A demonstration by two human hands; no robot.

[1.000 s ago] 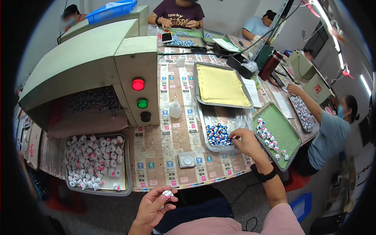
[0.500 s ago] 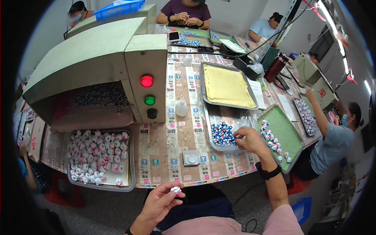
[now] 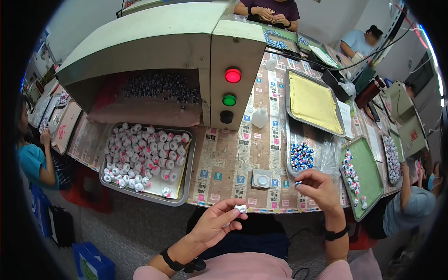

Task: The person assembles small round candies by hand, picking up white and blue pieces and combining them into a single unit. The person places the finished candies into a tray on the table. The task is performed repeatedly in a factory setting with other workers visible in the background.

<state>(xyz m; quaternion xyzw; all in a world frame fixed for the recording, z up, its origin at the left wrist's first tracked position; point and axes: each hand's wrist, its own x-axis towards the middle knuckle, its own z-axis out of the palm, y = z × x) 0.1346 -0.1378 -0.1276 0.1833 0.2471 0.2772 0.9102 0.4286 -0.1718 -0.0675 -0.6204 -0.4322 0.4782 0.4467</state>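
My left hand (image 3: 215, 225) is closed on a small white figurine part (image 3: 241, 208), held between thumb and fingers in front of the table's near edge. Between the thumb and fingertips of my right hand (image 3: 321, 190) is a small blue-and-white bead-like piece (image 3: 297, 183). Just beyond that hand, a heap of similar blue, white and red pieces (image 3: 302, 157) lies in a metal tray partly lined with clear plastic. A small square block with a round white top (image 3: 262, 179) sits on the table between my hands.
At left, a metal tray (image 3: 186, 188) holds many white-and-pink parts before a beige machine (image 3: 140, 44) with lit buttons. A white squeeze bottle (image 3: 260, 117), a yellow-lined tray (image 3: 313, 100) and a green tray (image 3: 368, 179) stand on the table. Co-workers sit around.
My right hand has left the heap of blue pieces and come nearer my left hand, holding one piece. My left hand still holds the white part. The view has swung left.
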